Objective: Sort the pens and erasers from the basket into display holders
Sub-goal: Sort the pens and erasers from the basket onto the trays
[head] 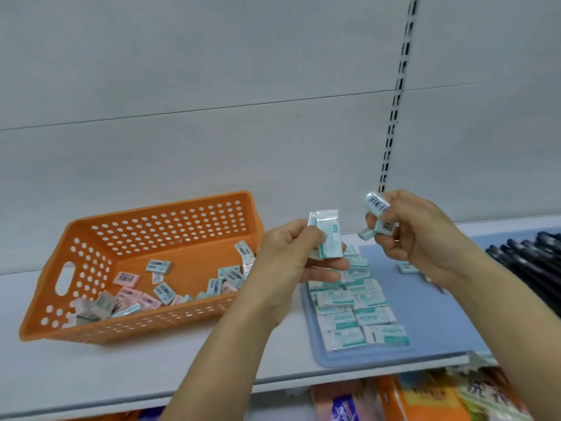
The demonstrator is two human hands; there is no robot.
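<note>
A perforated orange plastic basket (pixel 100 238), rectangular with a cut-out handle in its left end wall, is set on the left part of a white shelf (pixel 151 369). Loose wrapped erasers (pixel 159 266) in pale teal and pink (pixel 126 278) are scattered over its floor, heaped toward the front wall; barcode labels are seen on several, but no writing can be read.

To the right, near the shelf's front edge, a flat blue tray (pixel 431 323) with rounded corners is laid. Along its left side, rows of teal-and-white erasers (pixel 358 311) are packed flat in two columns, their long axes running left to right. One stray eraser (pixel 408 268) is left near the tray's back edge. Black pens (pixel 534 262) are massed at the shelf's right end.

Above the tray's back left corner, a small stack of teal erasers (pixel 326 235) in glossy film is pinched upright by the left hand (pixel 300 253), thumb in front and fingers behind, the long axis near vertical. Several more erasers (pixel 377 217) are gripped by the curled fingers of the right hand (pixel 425 235); the topmost is tilted, a barcode turned to the camera.

Colourful printed packets (pixel 425 399) are seen below the shelf.
</note>
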